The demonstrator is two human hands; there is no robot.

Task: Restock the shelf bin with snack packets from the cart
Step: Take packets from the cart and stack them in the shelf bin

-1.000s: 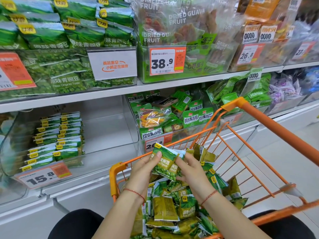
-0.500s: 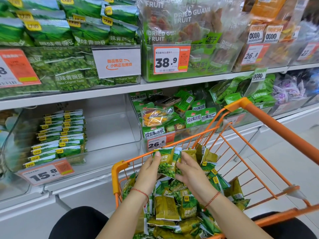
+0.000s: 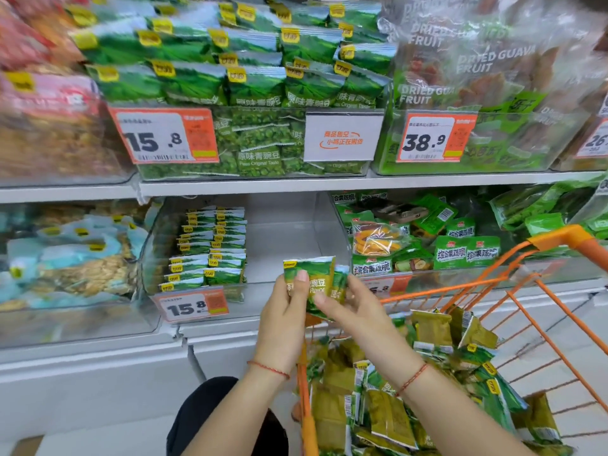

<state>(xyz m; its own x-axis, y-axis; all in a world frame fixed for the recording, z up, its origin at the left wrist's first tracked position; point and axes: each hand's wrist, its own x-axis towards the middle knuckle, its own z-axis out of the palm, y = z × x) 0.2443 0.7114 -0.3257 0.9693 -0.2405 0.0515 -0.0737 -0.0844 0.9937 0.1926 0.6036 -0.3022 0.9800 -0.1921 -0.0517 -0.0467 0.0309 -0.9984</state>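
Head view: both hands, left hand [image 3: 285,311] and right hand [image 3: 353,307], pinching a green pea packet stack [image 3: 314,284], now lifted off the orange cart [image 3: 493,291] toward the half-filled shelf bin [image 3: 283,232]; placement next.

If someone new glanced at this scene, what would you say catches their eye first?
Probably the two hands, left hand and right hand, holding green snack packets at centre, before the half-empty shelf bin. Next, the orange cart at lower right, heaped with packets, and the bold 15.8 price tag above.
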